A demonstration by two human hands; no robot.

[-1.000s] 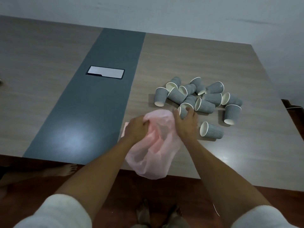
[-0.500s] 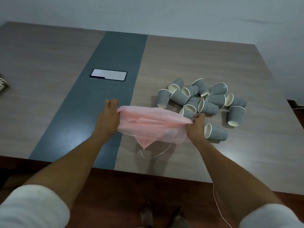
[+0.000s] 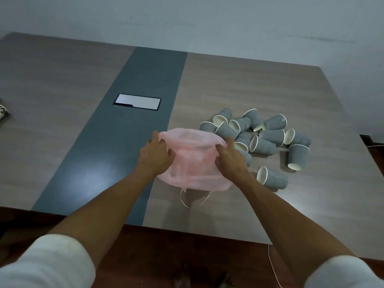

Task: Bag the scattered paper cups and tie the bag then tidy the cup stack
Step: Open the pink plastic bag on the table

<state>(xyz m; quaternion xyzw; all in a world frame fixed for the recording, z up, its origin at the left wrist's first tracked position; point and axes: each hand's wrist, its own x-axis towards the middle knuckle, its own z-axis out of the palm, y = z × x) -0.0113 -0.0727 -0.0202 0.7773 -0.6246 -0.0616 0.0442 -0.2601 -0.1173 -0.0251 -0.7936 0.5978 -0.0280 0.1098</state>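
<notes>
**Setting: an office meeting room**

A large conference table (image 3: 239, 84) with a wood-grain top fills the view; a dark grey-blue strip (image 3: 133, 129) runs along its centre. Set flush in that strip is a rectangular metal cover plate (image 3: 137, 101) (of the kind that hides a cable or socket box). Behind the table stands a plain, bare pale wall (image 3: 207, 21), and the floor (image 3: 166, 256) below is dark reddish-brown.

Grey paper cups (image 3: 259, 138) are crowding the table (image 3: 239, 84) just right of the pink bag (image 3: 195, 163), touching it; bare tabletop is lying open behind and left of the bag.
</notes>
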